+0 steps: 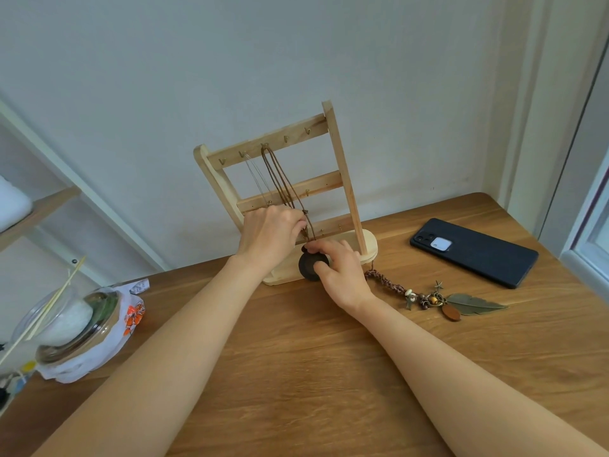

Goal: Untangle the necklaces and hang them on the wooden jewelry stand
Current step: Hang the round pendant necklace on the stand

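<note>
- Left hand (270, 235) raised against the stand's lower rungs, knuckles up, fingers pinched shut on the brown cord necklace (280, 179) partway down its loop.
- Right hand (339, 272) lower, wrist near the tabletop, thumb and fingers closed around the dark round pendant (309, 267) at the cord's bottom end.
- Both forearms stretched forward, converging on the stand's base.
- Brown cord hooked on the top rail of the wooden jewelry stand (339, 159), dropping straight into both grips.
- Thin pale chain (255, 174) hanging from a hook just left of it, lower end hidden behind the left hand.
- Stand upright at the table's far edge, wall close behind.
- Braided necklace with leaf charm (461, 301) lying flat, right of the right wrist.
- Black phone (474, 252) beyond it, near the right corner.
- Wrapped food bowl (75, 328) with skewers at the left edge.
- Broad bare wooden table (296, 374) between the forearms.
</note>
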